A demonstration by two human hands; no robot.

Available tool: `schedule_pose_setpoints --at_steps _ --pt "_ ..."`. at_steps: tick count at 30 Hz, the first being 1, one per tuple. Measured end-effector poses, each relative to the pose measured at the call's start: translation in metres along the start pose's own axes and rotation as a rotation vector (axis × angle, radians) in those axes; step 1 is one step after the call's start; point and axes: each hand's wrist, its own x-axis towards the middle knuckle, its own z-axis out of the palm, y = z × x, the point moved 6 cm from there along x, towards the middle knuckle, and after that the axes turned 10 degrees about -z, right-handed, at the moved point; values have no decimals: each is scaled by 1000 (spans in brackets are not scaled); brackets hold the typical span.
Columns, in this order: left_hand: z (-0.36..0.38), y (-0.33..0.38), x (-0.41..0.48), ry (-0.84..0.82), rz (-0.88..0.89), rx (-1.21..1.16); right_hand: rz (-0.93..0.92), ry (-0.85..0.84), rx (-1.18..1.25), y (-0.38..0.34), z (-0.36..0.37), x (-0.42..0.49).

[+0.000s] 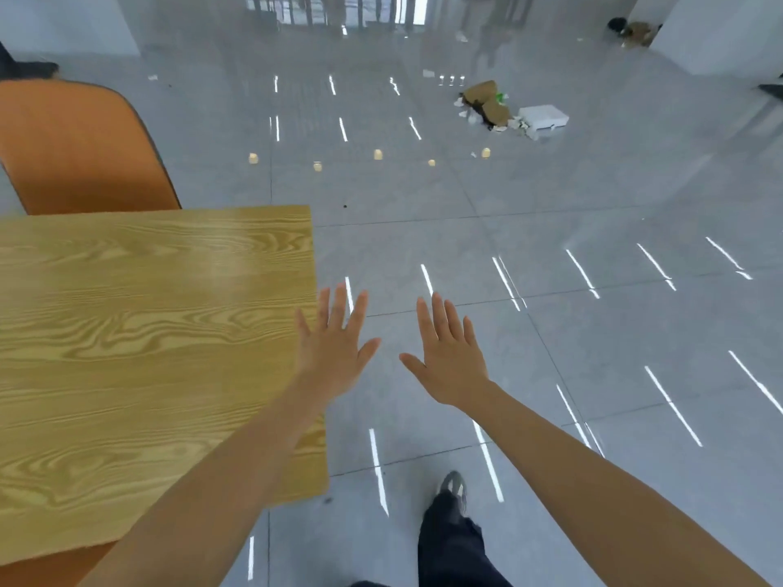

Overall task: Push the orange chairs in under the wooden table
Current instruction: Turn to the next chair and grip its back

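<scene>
The wooden table fills the left half of the head view. An orange chair stands at its far side, its backrest rising above the far edge. A sliver of another orange chair shows at the near left corner, below the table's near edge. My left hand hovers with fingers spread over the table's right edge. To its right, my right hand is stretched out flat above the floor. Neither hand touches a chair or holds anything.
Glossy grey tiled floor spreads to the right and ahead. A pile of cardboard and a white box lies on the floor far ahead. My dark trouser leg and shoe are at the bottom. White walls stand at the far left and right.
</scene>
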Motion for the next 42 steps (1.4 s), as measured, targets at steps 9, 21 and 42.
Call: schedule_pose_setpoints --at_steps 9,21,42 --pt "-14 38 152 38 -293 12 -271 -37 -33 109 -48 170" --pt "-36 -28 324 3 -659 53 -613 -103 -32 117 -83 430" --pt "-111 -294 624 46 -1233 -73 -1190 -228 -114 -92 -139 906"
